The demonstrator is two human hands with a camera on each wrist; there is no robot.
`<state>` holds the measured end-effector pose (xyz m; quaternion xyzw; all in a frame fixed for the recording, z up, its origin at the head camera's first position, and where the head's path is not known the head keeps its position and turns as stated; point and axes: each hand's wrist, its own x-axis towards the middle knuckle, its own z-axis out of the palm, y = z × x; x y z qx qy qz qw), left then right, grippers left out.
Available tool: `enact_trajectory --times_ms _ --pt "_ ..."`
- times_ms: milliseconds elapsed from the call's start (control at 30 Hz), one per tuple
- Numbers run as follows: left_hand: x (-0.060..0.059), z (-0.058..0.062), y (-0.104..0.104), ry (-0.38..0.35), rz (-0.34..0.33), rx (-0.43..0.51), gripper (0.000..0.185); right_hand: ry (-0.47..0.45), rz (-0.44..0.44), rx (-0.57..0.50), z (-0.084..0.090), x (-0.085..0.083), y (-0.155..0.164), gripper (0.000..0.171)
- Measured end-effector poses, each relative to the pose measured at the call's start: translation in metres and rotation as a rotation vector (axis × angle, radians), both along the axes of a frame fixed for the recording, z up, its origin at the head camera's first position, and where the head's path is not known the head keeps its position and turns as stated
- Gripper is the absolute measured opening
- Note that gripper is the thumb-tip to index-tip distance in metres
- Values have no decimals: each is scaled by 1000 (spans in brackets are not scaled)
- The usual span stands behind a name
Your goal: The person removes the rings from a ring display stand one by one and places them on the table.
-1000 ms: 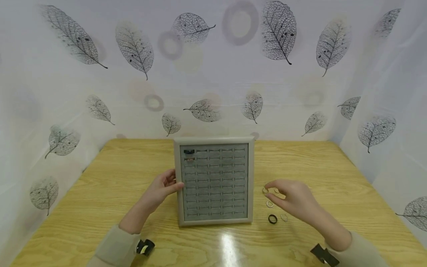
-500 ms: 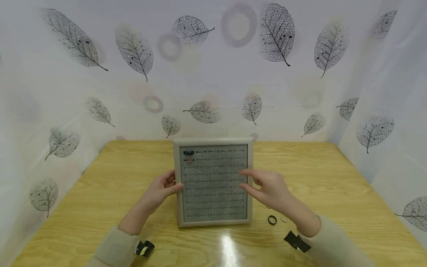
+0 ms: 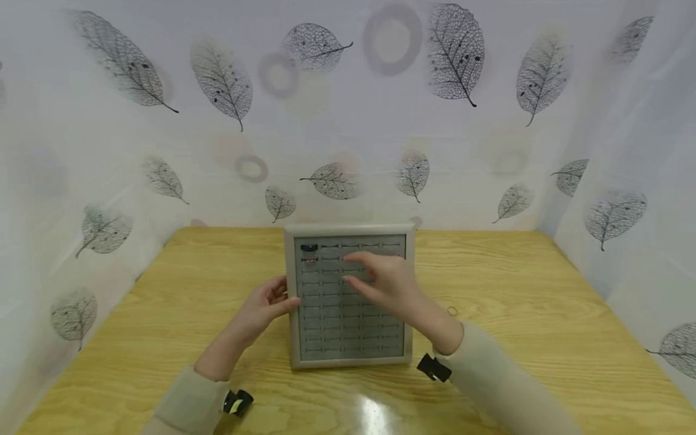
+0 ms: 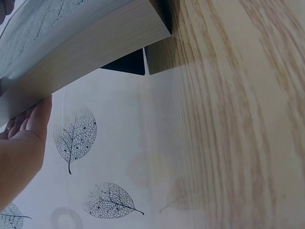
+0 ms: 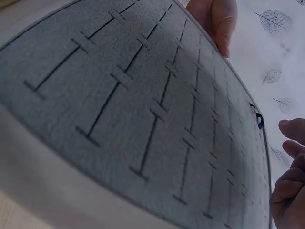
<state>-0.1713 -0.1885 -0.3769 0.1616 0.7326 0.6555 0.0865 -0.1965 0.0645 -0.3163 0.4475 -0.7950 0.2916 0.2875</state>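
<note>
A grey ring tray (image 3: 348, 362) with rows of felt slots lies on the wooden table (image 3: 544, 290). A black ring (image 3: 308, 248) and a lighter ring (image 3: 309, 261) sit in its top-left slots. My left hand (image 3: 284, 295) holds the tray's left edge, thumb over the rim and fingers (image 4: 33, 114) against the side wall (image 4: 86, 52). My right hand (image 3: 350, 269) hovers over the upper middle of the felt (image 5: 119, 95), its fingers (image 5: 288, 191) partly curled. Whether it pinches a ring is hidden.
One loose ring (image 3: 452, 311) lies on the table to the right of the tray; my right forearm covers the spot where other rings lay. Leaf-printed curtains (image 3: 348, 121) close in the back and both sides. A glare patch (image 3: 375, 411) shines near the front edge.
My right hand left the loose rings at the tray's right and moved left and up over the felt. The left hand and the tray stayed put.
</note>
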Motion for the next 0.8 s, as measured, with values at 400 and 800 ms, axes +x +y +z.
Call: enact_trajectory --times_ms 400,800 --pt "-1 -2 1 6 -23 17 57 153 -79 2 5 -13 -35 20" --pt "-1 -2 0 11 -33 18 56 333 -167 68 2 -21 -50 14"
